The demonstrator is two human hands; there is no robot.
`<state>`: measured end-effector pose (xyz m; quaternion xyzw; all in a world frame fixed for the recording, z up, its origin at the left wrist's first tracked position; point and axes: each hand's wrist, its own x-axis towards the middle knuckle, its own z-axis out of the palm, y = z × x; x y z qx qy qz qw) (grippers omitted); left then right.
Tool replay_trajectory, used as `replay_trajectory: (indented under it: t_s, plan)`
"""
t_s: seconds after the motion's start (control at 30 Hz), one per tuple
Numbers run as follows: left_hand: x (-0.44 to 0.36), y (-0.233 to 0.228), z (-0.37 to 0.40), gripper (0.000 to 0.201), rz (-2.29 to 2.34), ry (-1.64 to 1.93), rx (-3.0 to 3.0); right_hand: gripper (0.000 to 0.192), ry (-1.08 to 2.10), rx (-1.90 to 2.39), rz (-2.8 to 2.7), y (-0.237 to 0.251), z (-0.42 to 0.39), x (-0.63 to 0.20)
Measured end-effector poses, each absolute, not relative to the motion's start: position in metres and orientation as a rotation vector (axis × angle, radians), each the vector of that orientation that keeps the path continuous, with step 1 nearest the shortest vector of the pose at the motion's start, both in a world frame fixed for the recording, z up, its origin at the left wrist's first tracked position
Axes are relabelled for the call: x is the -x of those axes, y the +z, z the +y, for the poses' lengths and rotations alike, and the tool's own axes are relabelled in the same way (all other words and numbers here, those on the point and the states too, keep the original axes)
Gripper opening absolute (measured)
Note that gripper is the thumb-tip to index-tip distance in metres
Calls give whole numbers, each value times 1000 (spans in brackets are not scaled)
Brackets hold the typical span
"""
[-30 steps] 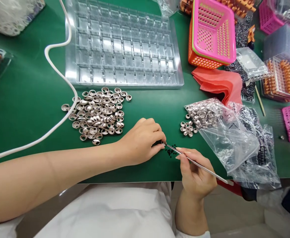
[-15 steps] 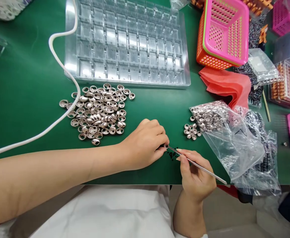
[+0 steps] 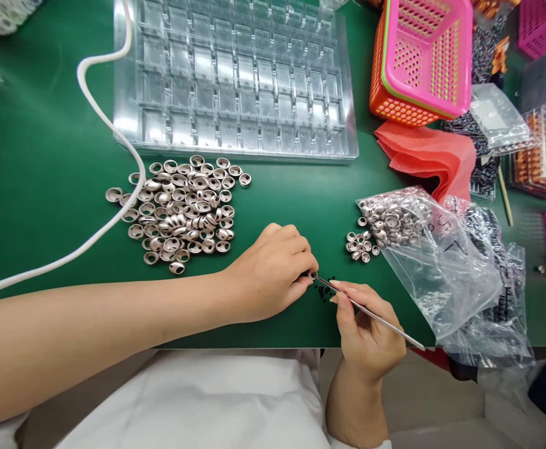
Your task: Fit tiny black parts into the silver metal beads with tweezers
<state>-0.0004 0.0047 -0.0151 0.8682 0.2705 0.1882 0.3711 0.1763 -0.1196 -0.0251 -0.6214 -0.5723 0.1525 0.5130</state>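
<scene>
Here, soft light is thrown back by the green table (image 3: 292, 193); below, pale floor (image 3: 434, 399) is glimpsed!

Single head-worn feed: I look forward and down from above the white shirt (image 3: 198, 399), bottom centre; near view, left hand (image 3: 275, 274) mid-frame, right hand (image 3: 371, 333) lower right, green tabletop (image 3: 296, 193) behind.

A small-parts workshop: green bench (image 3: 292, 193), heaped metal rings (image 3: 178, 219), bagged parts (image 3: 397, 219), compartment tray (image 3: 349, 115), stacked baskets (image 3: 450, 108).
</scene>
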Motion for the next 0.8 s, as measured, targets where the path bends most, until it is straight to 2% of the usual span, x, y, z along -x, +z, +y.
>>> replay_trajectory:
  t_s: [0.27,0.5,0.8]
  plan:
    - [0,-17,5,11,694,495,-2230,32,357,1530,-1390,-26,-120,-176]
    - [0,-18,4,11,682,510,-2223,39,342,1487,-1420,-25,-119,-176]
    - [1,-20,4,10,681,542,-2227,38,302,1494,-1518,-24,-120,-176]
